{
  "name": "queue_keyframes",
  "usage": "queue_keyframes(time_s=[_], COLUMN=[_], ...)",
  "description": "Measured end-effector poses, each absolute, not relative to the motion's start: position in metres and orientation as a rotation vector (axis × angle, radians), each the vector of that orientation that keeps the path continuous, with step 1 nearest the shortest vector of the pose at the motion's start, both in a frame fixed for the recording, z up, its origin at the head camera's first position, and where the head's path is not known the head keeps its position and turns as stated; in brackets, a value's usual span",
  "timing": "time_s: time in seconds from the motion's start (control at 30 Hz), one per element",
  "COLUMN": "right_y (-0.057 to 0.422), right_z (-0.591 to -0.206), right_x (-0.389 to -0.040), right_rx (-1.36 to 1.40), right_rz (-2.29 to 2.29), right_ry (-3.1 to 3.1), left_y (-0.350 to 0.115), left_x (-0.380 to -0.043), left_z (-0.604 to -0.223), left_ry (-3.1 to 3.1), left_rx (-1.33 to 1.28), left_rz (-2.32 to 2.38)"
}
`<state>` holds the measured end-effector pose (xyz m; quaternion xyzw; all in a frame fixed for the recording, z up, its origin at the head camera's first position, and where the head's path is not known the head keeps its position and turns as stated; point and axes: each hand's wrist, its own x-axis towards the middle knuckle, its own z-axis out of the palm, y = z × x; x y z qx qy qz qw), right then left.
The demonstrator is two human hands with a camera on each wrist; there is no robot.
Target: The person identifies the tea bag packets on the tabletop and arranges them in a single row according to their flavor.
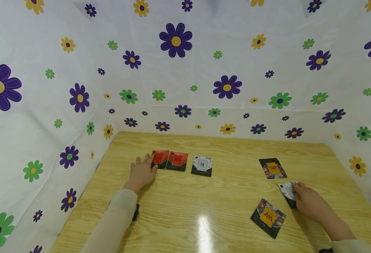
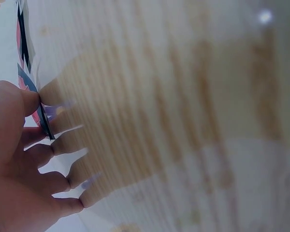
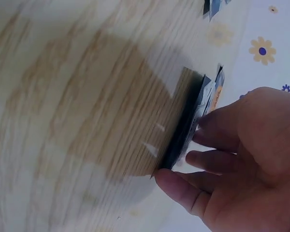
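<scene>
My left hand (image 1: 142, 174) lies with fingers spread on the table, its index finger and thumb touching the leftmost red-and-black sachet (image 1: 160, 159). Seen edge-on, that sachet (image 2: 37, 108) stands by the thumb in the left wrist view. A second red-and-black sachet (image 1: 177, 161) sits right beside it, then a white-and-black sachet (image 1: 202, 166). On the right, my right hand (image 1: 310, 200) pinches another white-and-black sachet (image 1: 287, 191) by its right side. The right wrist view shows this sachet (image 3: 186, 130) low over the wood, thumb at its near end.
Two dark sachets with orange labels lie near the right hand: one farther back (image 1: 273, 168), one closer to me (image 1: 268, 218). The light wood table (image 1: 172, 203) meets flower-printed white cloth (image 1: 198, 70) at the back and sides.
</scene>
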<state>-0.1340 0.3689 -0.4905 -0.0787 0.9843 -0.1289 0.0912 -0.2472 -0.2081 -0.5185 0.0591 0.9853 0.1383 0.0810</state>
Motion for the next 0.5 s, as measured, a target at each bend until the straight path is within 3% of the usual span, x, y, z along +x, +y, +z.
queue_keyframes(time_s=[0.5], right_y=[0.390], right_z=[-0.489], right_x=[-0.132], right_rx=[-0.241], right_rz=[-0.334], right_ry=[2.967], left_y=[-0.211], left_x=[-0.250], left_z=[-0.522], left_ry=[2.941], left_rx=[0.184], left_rz=[0.409])
